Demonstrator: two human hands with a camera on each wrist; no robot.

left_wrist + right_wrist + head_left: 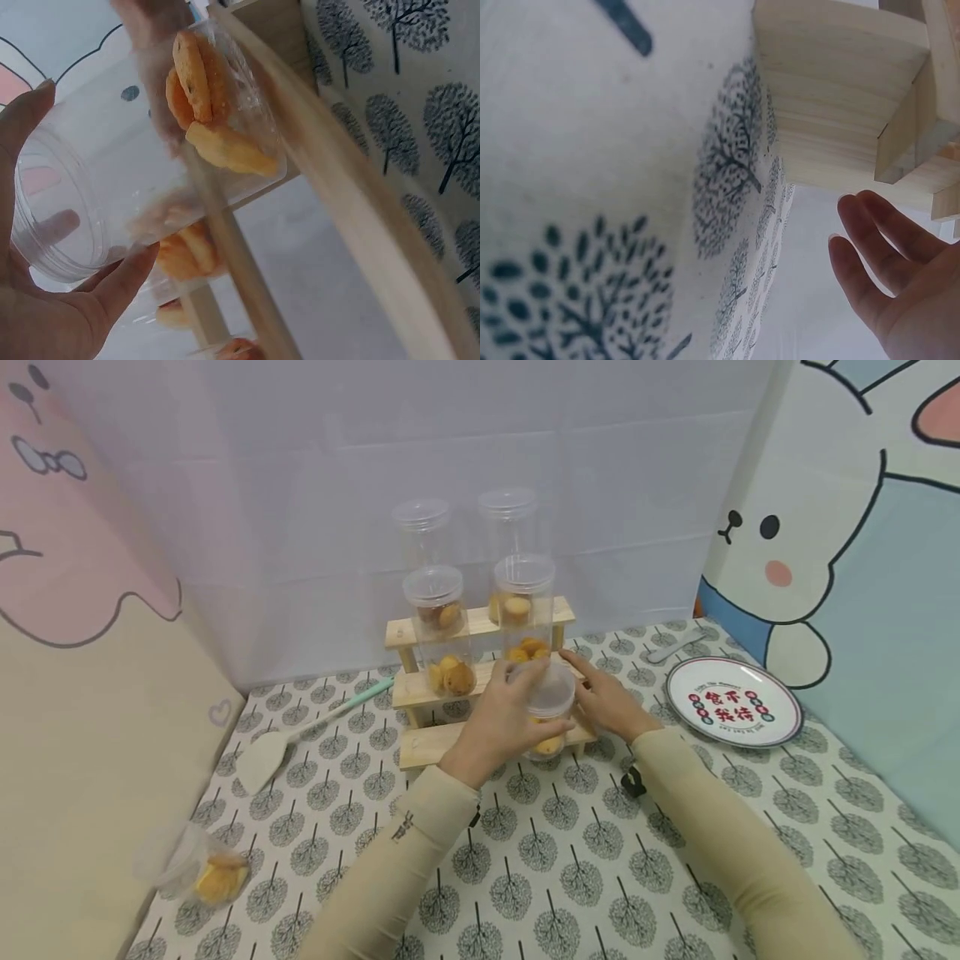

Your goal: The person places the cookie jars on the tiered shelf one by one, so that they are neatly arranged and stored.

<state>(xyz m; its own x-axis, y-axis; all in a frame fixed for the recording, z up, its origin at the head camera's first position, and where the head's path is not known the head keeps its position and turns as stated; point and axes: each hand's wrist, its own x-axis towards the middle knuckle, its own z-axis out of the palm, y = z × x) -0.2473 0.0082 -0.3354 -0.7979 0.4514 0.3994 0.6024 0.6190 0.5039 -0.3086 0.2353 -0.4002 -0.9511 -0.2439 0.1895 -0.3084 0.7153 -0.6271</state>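
My left hand [495, 718] grips a clear plastic jar [553, 693] near its lid, with the thumb and fingers on opposite sides. Golden pastries [225, 150] lie in the bottom of this jar, as the left wrist view shows. It stands at the right front of a stepped wooden rack [431, 745]; whether it touches the lowest step I cannot tell. My right hand [609, 700] is beside the rack's right end. In the right wrist view its fingers [877, 247] are extended near the wood and hold nothing. Any contact with the rack is unclear.
Several clear jars [437, 631] stand on the upper steps. Left of the rack lies a pale spatula [264, 758] with a green handle end. A tipped clear jar with pastries [222, 878] lies at the left front. A white plate [735, 727] and a small spoon [675, 647] are on the right.
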